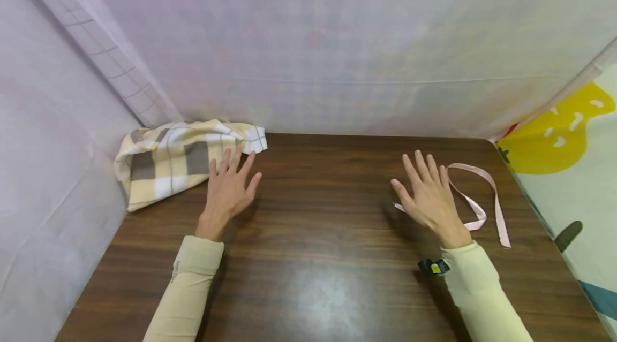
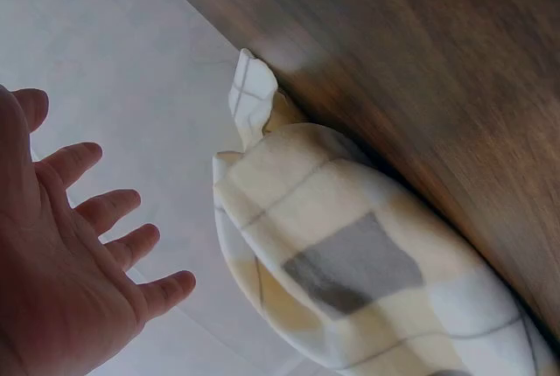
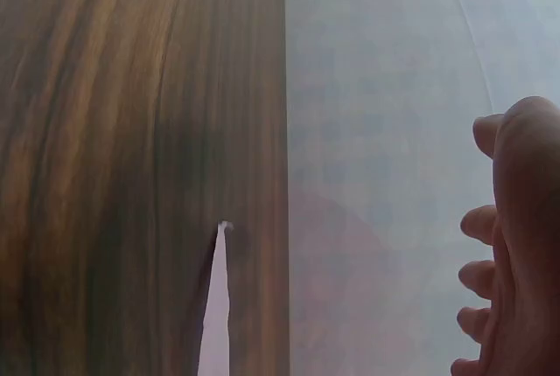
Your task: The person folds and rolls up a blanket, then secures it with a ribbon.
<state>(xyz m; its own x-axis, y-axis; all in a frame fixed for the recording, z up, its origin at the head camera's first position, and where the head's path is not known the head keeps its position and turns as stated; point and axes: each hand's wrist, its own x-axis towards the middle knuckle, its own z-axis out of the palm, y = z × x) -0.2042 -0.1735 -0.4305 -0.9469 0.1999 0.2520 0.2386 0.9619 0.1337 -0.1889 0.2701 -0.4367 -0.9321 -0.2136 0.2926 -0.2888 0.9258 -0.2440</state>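
My left hand [image 1: 228,189] hovers with fingers spread at the near right side of a checked cloth [image 1: 168,162] in cream, white and grey. The cloth lies bunched at the table's back left corner, and the left wrist view shows its folds [image 2: 350,254] with the hand apart from it. On the other side, my right hand [image 1: 430,195] is held with straight, spread fingers above a pale pink ribbon [image 1: 498,213]. Part of the ribbon is hidden beneath that hand; one end [image 3: 216,315] shows in the right wrist view. Neither hand holds anything.
Both things lie on a dark wood-grain table [image 1: 328,235]. A pale curtain [image 1: 337,53] hangs along its back edge, and a white sheet [image 1: 53,171] borders the left. To the right is a printed cloth with a yellow shape [image 1: 554,138].
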